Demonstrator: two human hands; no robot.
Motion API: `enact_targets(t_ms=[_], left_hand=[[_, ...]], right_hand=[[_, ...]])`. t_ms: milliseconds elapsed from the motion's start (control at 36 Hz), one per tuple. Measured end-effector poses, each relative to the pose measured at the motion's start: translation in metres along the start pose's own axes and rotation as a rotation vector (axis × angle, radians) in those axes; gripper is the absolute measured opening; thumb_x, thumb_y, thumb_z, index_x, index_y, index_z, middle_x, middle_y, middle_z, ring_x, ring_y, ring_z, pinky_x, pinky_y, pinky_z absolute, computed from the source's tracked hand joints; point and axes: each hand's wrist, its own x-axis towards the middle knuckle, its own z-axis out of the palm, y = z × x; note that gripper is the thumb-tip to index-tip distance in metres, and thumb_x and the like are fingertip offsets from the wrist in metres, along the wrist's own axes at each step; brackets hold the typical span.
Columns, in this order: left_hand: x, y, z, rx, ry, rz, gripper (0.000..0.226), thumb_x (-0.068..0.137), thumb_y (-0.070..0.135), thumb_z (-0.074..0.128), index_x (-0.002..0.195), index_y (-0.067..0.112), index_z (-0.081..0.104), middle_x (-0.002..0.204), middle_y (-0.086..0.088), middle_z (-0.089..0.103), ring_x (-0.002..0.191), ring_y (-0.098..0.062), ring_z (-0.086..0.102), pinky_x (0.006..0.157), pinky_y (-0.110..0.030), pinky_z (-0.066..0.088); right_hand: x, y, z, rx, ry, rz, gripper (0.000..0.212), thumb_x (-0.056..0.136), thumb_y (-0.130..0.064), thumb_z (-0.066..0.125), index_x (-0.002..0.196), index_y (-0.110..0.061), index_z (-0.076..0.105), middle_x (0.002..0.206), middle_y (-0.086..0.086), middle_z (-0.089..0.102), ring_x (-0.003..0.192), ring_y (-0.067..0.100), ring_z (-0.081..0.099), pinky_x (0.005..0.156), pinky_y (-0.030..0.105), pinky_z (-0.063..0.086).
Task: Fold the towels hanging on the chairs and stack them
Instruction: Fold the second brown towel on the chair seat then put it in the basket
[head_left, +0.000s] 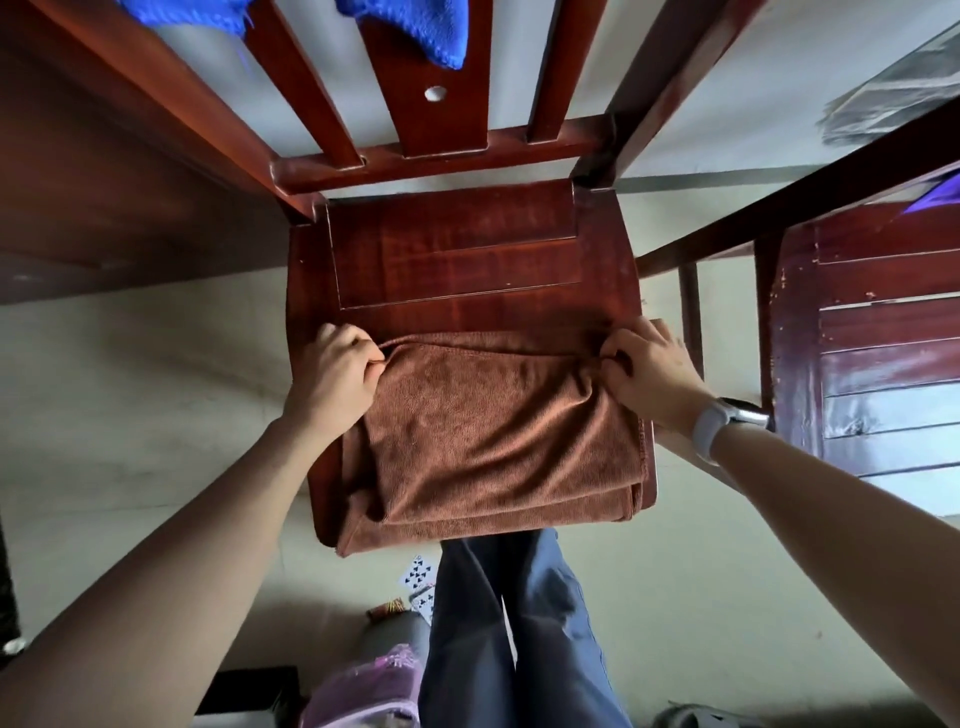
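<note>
**Desk:** What is lying on the chair seat (457, 249), and where?

**Photographer:** A brown towel (493, 436), folded into layers, is covering the near half of the seat. Its lower layer is drooping slightly over the seat's near edge, and its right side is reaching the seat's right edge. The far half of the seat is showing bare wood.

**Desk:** And the hands?

**Photographer:** The left hand (332, 374) is pinching the towel's top layer at the far left corner, fingers curled around the fold. The right hand (649, 374), a watch (727, 415) on its wrist, is gripping the far right corner the same way. Both are holding cloth close to the seat.

**Desk:** Anything else in frame?

**Photographer:** A blue towel (415, 28) is hanging over the chair's backrest at the top edge. A second chair (883, 332) is standing just beside, to the right. Playing cards (418, 584) are lying on the floor near the person's blue trousers (519, 634)
</note>
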Motion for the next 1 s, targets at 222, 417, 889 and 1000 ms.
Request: enact_targets(t_ms=[222,417,889,1000], left_hand=[[0.0,-0.008,-0.014,-0.057,-0.009,-0.107,0.016,0.085,0.015,0.061,0.093,0.004,0.069,0.1,-0.008,0.064,0.1,-0.029,0.053,0.085,-0.038,0.042],[-0.006,-0.02,-0.023,-0.099,-0.048,-0.152,0.019,0.085,0.015,0.063,0.093,0.001,0.07,0.101,-0.012,0.065,0.092,-0.029,0.06,0.083,-0.033,0.042],[-0.093,0.009,-0.108,-0.214,0.138,-0.102,0.013,0.074,0.01,0.073,0.084,0.001,0.072,0.089,-0.008,0.068,0.073,-0.022,0.063,0.074,-0.027,0.047],[-0.126,0.022,-0.139,-0.199,0.162,-0.091,0.01,0.073,0.006,0.074,0.081,0.001,0.072,0.088,-0.007,0.069,0.073,-0.02,0.063,0.073,-0.013,0.037]], right_hand=[[0.014,-0.01,-0.019,0.158,-0.054,-0.009,0.018,0.085,-0.008,0.053,0.099,-0.006,0.064,0.107,0.011,0.059,0.093,0.024,0.053,0.08,0.026,0.038],[0.004,0.007,-0.028,-0.058,-0.068,-0.106,0.019,0.09,-0.013,0.05,0.105,-0.007,0.061,0.111,0.013,0.06,0.099,0.031,0.056,0.091,0.039,0.038],[-0.081,0.001,-0.078,-0.175,0.222,-0.37,0.006,0.079,0.003,0.059,0.084,0.003,0.063,0.078,0.019,0.061,0.071,0.038,0.06,0.067,0.045,0.051],[-0.117,-0.014,-0.104,-0.199,0.259,-0.385,0.01,0.079,0.005,0.058,0.086,0.0,0.062,0.08,0.016,0.061,0.071,0.037,0.06,0.065,0.043,0.048]])
